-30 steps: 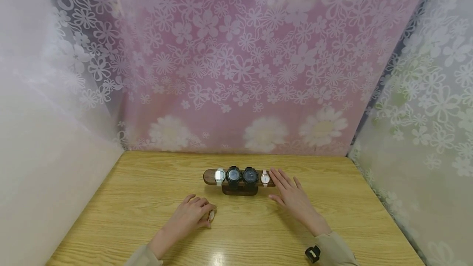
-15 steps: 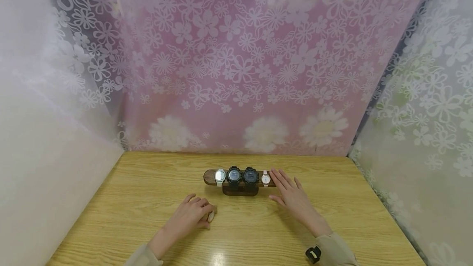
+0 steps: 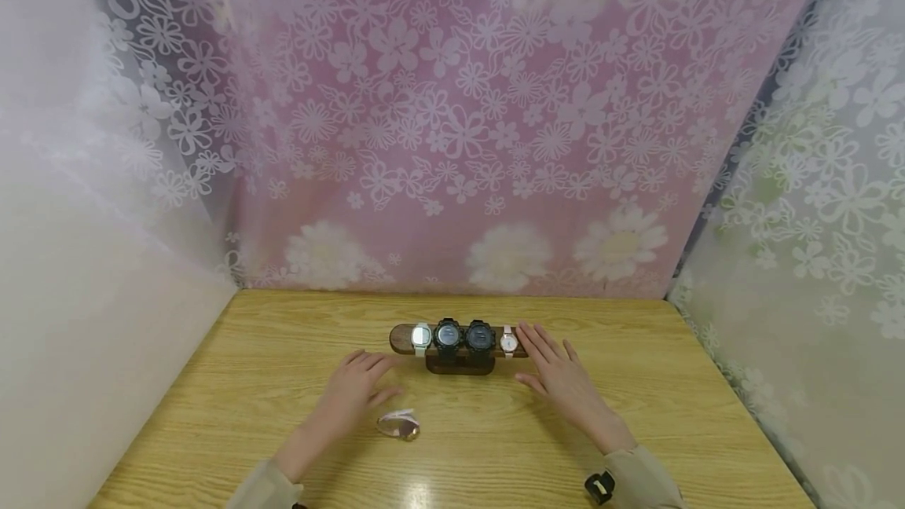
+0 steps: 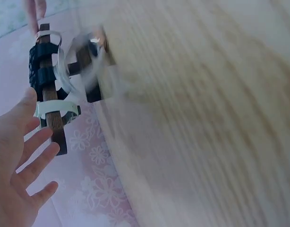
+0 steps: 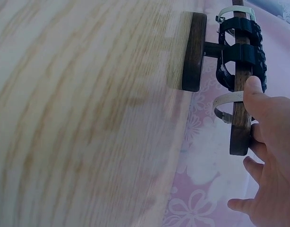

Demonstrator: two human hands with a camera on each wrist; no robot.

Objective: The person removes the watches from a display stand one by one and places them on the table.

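Note:
A dark wooden watch stand (image 3: 401,339) carries a white square-faced watch (image 3: 420,335), two chunky black watches (image 3: 448,334) and a small light-strapped watch (image 3: 508,342). Another small watch (image 3: 408,432), its pale strap looped, lies on the table in front of the stand; it is blurred in the left wrist view. My left hand (image 3: 352,387) hovers beyond that watch, fingers spread and holding nothing, near the stand's left end. At the other end, my right hand (image 3: 562,383) rests straight fingers on the bar, with the thumb (image 5: 253,90) close by the last watch's strap.
The wood-grain table (image 3: 297,320) reaches back to a pink flowered curtain (image 3: 424,179). Pale panels (image 3: 106,273) stand on either side. A black strap (image 3: 599,485) sits at my right sleeve.
My left hand has let go of the small watch, leaving it on the table, and has moved away toward the stand with its fingers spread. The right hand has stayed in place.

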